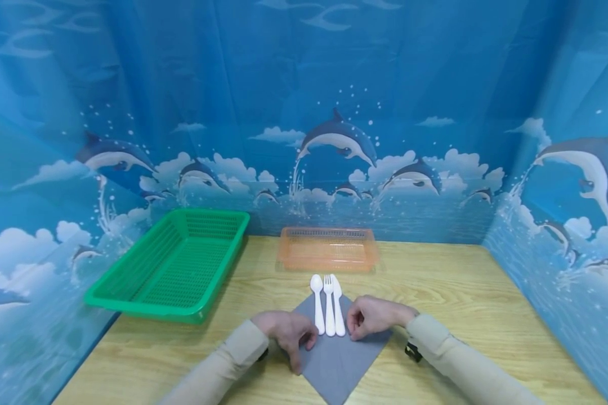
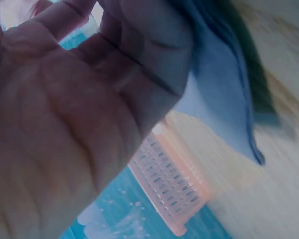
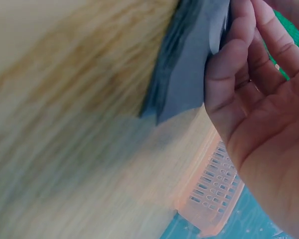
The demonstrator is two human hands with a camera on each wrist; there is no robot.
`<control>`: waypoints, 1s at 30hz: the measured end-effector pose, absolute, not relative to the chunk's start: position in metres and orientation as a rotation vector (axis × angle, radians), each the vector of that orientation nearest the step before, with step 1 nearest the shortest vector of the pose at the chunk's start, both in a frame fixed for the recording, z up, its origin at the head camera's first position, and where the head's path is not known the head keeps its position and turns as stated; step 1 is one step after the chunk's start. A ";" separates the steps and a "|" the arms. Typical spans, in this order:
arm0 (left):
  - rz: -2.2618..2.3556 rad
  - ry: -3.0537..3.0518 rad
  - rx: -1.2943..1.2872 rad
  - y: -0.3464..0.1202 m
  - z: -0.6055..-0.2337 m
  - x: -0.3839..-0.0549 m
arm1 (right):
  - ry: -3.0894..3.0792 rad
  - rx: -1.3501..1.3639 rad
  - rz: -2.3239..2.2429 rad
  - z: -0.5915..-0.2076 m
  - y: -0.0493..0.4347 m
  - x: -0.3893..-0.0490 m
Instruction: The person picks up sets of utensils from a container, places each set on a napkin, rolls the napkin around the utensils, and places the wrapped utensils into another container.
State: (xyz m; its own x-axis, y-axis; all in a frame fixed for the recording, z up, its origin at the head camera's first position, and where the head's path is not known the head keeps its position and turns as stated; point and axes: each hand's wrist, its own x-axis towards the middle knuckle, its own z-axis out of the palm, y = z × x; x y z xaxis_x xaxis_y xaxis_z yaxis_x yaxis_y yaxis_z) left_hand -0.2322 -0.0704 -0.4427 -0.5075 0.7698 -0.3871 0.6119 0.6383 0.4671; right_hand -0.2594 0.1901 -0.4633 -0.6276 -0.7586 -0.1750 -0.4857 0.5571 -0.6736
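A grey cloth napkin lies on the table, turned so a corner points toward me. On it, side by side, rest a white spoon, a white fork and a white knife, heads pointing away. My left hand rests on the napkin's left part, thumb and fingers apart, left of the spoon handle. Just right of the knife handle, my right hand touches the napkin with loosely bent fingers. The napkin's edge shows beside the fingers in the right wrist view.
A large green basket stands at the left. Behind the cutlery, an orange translucent basket sits near the back wall. A blue dolphin-print curtain surrounds the wooden table at the back and sides.
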 end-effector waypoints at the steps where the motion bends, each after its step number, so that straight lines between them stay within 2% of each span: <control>1: 0.339 2.302 1.075 -0.070 -0.443 -0.231 | 2.343 -1.007 -0.815 -0.464 0.190 -0.259; 9: 0.434 2.257 1.047 -0.072 -0.446 -0.231 | 2.313 -1.015 -0.842 -0.466 0.190 -0.259; 17: 0.663 2.146 0.996 -0.083 -0.448 -0.246 | 2.212 -1.059 -0.922 -0.462 0.196 -0.259; 30: 1.017 2.122 0.766 -0.103 -0.457 -0.266 | 2.320 -0.817 -0.804 -0.443 0.204 -0.249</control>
